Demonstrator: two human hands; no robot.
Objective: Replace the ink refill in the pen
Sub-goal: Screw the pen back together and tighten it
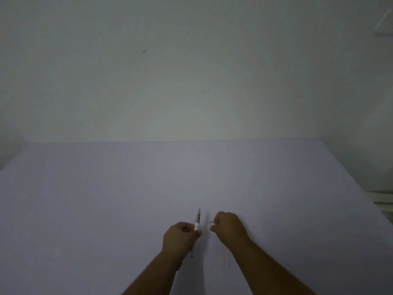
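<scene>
My left hand [180,237] grips a slim pen [197,220] near its white band, with the grey tapered end pointing away from me and the rear end poking out below the hand. My right hand [229,228] is closed a short way to the right and pinches a small clear piece [211,223] between its fingertips; what the piece is I cannot tell. A faint thin stick-like thing [229,259], possibly a refill, lies on the table beside my right forearm. The two hands are apart and hover just above the pale lilac table [106,209].
A plain pale wall [191,71] rises behind the table's far edge. At the right edge of the view, white slatted furniture [382,201] stands past the table's right side. The light is dim.
</scene>
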